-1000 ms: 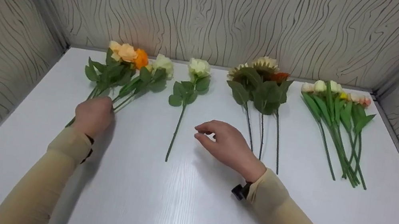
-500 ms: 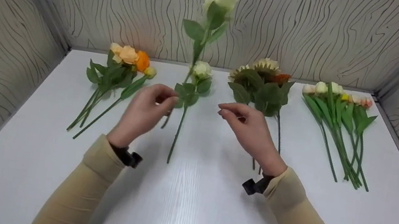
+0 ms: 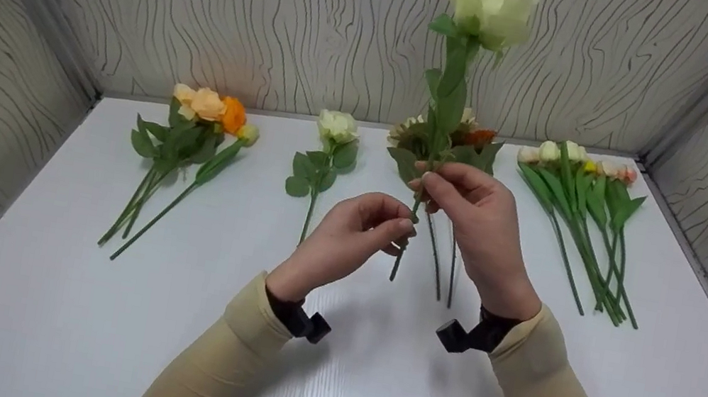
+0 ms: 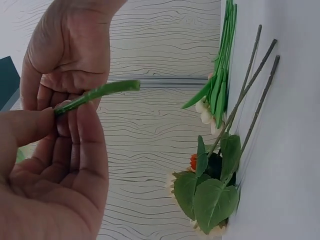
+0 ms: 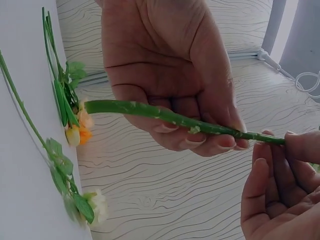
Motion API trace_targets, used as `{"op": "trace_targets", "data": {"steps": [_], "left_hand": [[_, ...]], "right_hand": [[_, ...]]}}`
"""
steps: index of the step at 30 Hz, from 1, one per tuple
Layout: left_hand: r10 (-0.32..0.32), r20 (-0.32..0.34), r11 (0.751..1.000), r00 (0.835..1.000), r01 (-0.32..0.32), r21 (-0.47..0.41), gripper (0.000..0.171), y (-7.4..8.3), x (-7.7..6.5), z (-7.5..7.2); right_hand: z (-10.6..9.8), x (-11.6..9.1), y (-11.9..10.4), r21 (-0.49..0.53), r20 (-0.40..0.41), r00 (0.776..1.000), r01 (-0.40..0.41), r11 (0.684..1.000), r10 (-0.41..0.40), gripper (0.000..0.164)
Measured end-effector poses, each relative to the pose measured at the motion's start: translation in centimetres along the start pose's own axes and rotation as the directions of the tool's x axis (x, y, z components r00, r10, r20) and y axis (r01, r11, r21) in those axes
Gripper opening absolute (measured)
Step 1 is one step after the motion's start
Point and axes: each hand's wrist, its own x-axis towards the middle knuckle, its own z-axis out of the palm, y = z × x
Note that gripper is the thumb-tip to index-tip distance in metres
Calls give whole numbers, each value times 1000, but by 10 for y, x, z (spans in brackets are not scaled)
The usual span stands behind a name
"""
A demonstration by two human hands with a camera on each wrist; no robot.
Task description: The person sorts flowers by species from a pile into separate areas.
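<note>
A white rose with green leaves stands upright in the air above the table, held by both hands. My left hand pinches the lower stem between thumb and fingers, and the cut end sticks out below. Higher up, just under the leaves, my right hand pinches the same stem. Both wrist views show the green stem running between the two hands. A second white rose lies on the white table, left of the held one.
Orange and peach flowers lie at the left with a yellow-tipped tulip. Large-leaved flowers with cream and rust heads lie behind the right hand. Several tulips lie at the right. A wood-patterned wall rises behind.
My left hand has picked up the white rose from the left group and carried it up and rightward. The right hand has risen and now grips its stem too.
</note>
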Motion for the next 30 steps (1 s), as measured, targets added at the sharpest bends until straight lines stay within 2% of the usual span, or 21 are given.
{"op": "trace_targets", "data": {"steps": [4, 11, 16, 20, 21, 23, 25, 26, 28, 30], "left_hand": [[3, 27, 1000, 1000, -2, -24, 16, -2, 2, 2], [17, 1, 998, 1000, -17, 56, 12, -1, 0, 5], [-1, -6, 1000, 1000, 1, 29, 8, -1, -2, 4], [-21, 15, 1000, 1000, 21, -8, 10, -3, -5, 3], [-27, 23, 1000, 999, 27, 4, 11, -3, -7, 2], [-47, 39, 996, 998, 43, 83, 17, -5, -14, -2], [-75, 40, 969, 996, 63, 241, 24, -9, -22, -8], [-88, 36, 938, 995, 70, 339, 27, -11, -28, -13], [-98, 19, 846, 995, 73, 529, 30, -16, -38, -22], [-98, -3, 743, 995, 75, 666, 31, -21, -48, -32]], "right_hand": [[0, 0, 1, -13, -28, 1000, 7, 1000, -8, 21], [2, 2, 4, -22, -36, 999, -29, 999, 29, 27], [2, 3, 3, -32, -21, 998, -56, 998, 55, 28], [2, 4, 6, -12, 7, 998, -62, 998, 62, 26], [2, 5, 8, -6, 16, 998, -67, 998, 67, 25], [3, 6, 14, -14, 36, 995, -93, 996, 93, 24], [5, 10, 24, -48, 65, 988, -136, 989, 139, 25], [7, 12, 29, -76, 82, 982, -163, 984, 169, 25], [10, 21, 42, -144, 110, 963, -230, 962, 246, 27], [15, 31, 55, -206, 128, 936, -299, 932, 328, 28]]}}
